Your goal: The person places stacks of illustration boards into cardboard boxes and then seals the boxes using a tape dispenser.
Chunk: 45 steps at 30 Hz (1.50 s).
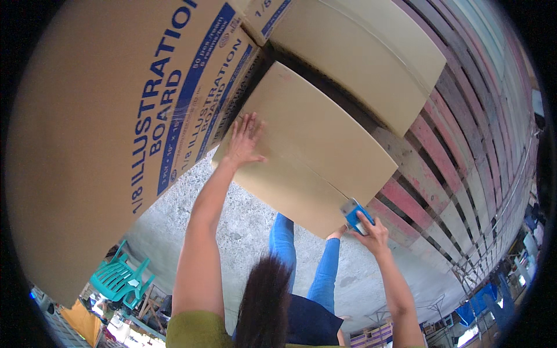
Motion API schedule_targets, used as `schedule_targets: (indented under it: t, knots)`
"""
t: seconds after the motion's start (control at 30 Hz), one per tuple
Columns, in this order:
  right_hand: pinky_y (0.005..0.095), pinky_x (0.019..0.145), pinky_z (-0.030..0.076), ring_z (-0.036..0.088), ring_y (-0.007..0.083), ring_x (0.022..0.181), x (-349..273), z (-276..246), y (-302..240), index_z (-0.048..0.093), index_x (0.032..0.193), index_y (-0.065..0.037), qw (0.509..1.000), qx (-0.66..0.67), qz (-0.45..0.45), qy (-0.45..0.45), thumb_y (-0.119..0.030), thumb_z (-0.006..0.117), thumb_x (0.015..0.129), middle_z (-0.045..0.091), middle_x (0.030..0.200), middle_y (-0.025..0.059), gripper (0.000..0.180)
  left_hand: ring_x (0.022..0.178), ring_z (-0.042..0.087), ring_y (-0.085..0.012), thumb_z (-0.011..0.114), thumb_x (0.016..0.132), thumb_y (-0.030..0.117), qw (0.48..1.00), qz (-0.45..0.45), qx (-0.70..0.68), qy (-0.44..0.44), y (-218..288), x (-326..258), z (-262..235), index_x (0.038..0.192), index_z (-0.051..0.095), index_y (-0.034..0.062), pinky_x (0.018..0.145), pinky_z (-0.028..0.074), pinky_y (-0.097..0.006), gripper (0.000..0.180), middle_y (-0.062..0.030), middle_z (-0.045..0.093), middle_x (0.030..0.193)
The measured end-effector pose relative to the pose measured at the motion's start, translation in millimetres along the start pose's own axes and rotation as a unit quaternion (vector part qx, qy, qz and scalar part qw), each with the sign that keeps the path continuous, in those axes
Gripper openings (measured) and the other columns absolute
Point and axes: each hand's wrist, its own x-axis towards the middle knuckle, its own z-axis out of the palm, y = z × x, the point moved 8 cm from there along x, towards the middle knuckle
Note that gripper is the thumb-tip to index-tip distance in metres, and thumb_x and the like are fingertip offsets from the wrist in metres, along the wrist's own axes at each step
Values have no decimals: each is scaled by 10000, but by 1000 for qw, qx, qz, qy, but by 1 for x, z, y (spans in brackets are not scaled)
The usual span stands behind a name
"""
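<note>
L hand [246, 142] is spread flat on top of the plain cardboard box [316, 139], on its L side next to the tall printed cartons [87, 127]; fingers apart, nothing clamped. R hand [374, 233] is closed round a blue handheld tool [357, 214], looks like a tape dispenser, w/ thumb and fingers wrapped on its body. Tool is at the box's near R edge, by the end of the seam running across the top; can't tell if its grey head touches the cardboard or sits just above. Box lies btwn the two hands, in front of the person, w/ a 2nd plain carton [360, 52] behind it and a slatted pallet [432, 200] w/ worn red paint on the R. Hidden/cut off: R palm side and part of the tool's grip are covered by fingers; tool head a bit blurry; box underside and far lower side not visible. Printed cartons run out of frame at top + L. Dark hair [264, 301] blocks part of the torso and jeans [326, 267]. Green chairs [119, 279] at lower L partly cut by carton; bkgd clutter near the rim too warped/small to ID.
</note>
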Motion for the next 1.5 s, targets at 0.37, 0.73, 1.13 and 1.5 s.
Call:
schedule_targets:
  t: [0.37,0.73,1.13,1.5]
  knots:
    - [373,505,466,540,258,576,-76,5,103,509,1309,-328,999,-14,-30,8,-419,816,576,492,723,106,800,1379,-55,-476,689,495,739,986,-12,-117,-115,267,-18,31,1478,-14,94,1087,32,-617,1369,-276,-102,1497]
    - [399,584,506,591,280,704,-71,51,155,509,1292,-368,997,56,-24,42,-439,786,609,520,824,110,741,1396,-31,-434,673,664,567,986,38,-63,-149,399,-16,56,1469,80,46,1086,27,-625,1127,-225,7,1523]
    - [398,603,507,602,293,712,-140,91,203,395,1360,-423,994,4,93,-64,-391,725,700,518,872,122,738,1425,-3,-250,482,842,257,949,243,198,-32,465,-29,79,1481,155,214,1097,4,-587,719,-30,10,1558]
    - [478,643,513,624,284,879,-70,229,176,615,1185,-139,881,-237,206,-353,-283,614,812,617,1020,139,400,1419,120,-240,384,893,336,745,277,604,-63,511,-6,114,1420,335,72,1145,-73,-436,591,-18,211,1527]
